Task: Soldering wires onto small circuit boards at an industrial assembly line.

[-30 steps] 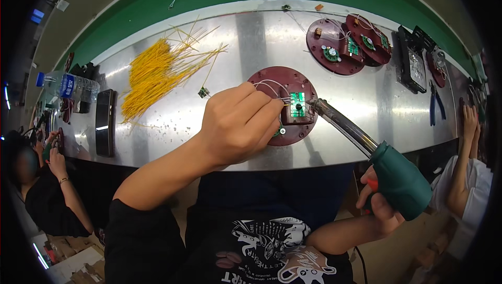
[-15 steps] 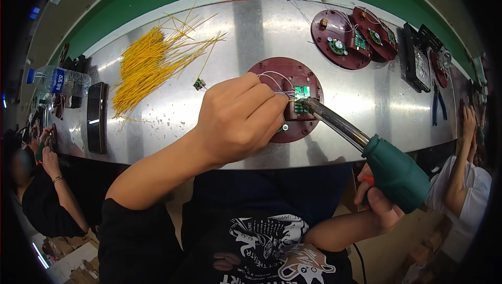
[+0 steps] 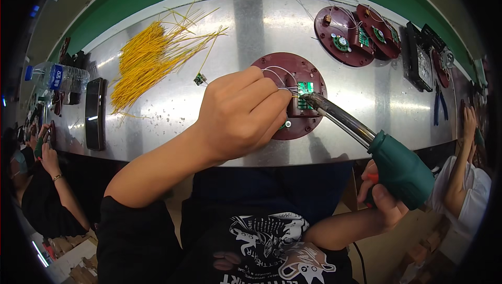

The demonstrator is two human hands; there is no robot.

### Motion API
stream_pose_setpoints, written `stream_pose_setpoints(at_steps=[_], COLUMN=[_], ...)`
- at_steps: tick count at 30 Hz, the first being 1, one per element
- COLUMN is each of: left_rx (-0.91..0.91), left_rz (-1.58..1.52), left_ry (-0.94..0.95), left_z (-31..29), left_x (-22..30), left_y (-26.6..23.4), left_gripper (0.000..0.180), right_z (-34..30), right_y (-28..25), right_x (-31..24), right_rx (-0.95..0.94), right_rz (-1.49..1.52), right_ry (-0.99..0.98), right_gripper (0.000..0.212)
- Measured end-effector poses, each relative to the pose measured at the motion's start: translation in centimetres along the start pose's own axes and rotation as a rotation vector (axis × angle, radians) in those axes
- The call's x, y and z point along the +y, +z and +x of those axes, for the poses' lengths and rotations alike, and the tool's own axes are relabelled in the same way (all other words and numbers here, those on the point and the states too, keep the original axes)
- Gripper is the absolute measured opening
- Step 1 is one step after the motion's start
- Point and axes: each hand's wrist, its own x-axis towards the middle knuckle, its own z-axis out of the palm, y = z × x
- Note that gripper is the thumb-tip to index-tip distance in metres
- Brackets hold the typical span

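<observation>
The left hand [image 3: 238, 114] rests on a round dark red disc [image 3: 303, 72] in the middle of the shiny metal table [image 3: 251, 28]; its fingers are bent and pinch thin white wires [image 3: 277, 71] right beside a small green circuit board [image 3: 305, 87]; the board sits on a little block on the disc. The right hand [image 3: 381, 200] is wrapped tight around the green handle of a soldering iron [image 3: 400, 171]; the long metal tip reaches up and left and touches the edge of the green board.

The tip looks hot, and the fingertips are very near it; a small slip could burn a finger. If the left hand shakes, a wire could come off its spot; the tip could also join two spots that should stay apart. If the tip stays too long, the little board could get hurt.

The board is bright green, square and tiny, with small silver marks; the wires curl over the disc in loops. A pile of yellow wires [image 3: 149, 56] lies well apart at the back left; a black phone [image 3: 95, 112] lies near the left edge; more red discs [image 3: 342, 36] sit at the back right.
</observation>
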Motion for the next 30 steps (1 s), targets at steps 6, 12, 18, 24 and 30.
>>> stream_pose_setpoints(at_steps=[6,12,18,24,30], left_rx=[0.001,-0.003,-0.011,-0.022,-0.03], left_rz=[-0.003,-0.012,-0.003,0.001,-0.004], left_ry=[0.004,0.004,0.005,0.002,0.007], left_z=[0.0,0.1,0.0,0.0,0.1], left_x=[-0.2,-0.1,-0.1,0.0,0.0], left_y=[0.1,0.1,-0.1,-0.1,-0.2], left_gripper=[0.016,0.016,0.016,0.017,0.018], right_z=[0.2,0.6,0.3,-0.2,-0.1], right_y=[-0.1,0.0,0.1,-1.3,-0.7], right_x=[0.7,-0.1,-0.1,0.6,-0.1], right_rx=[0.002,-0.025,0.03,-0.013,0.063], right_rz=[0.025,-0.006,-0.022,-0.043,-0.052], right_ry=[-0.055,0.007,-0.046,-0.15,-0.093], right_gripper=[0.047,0.046,0.043,0.044,0.046])
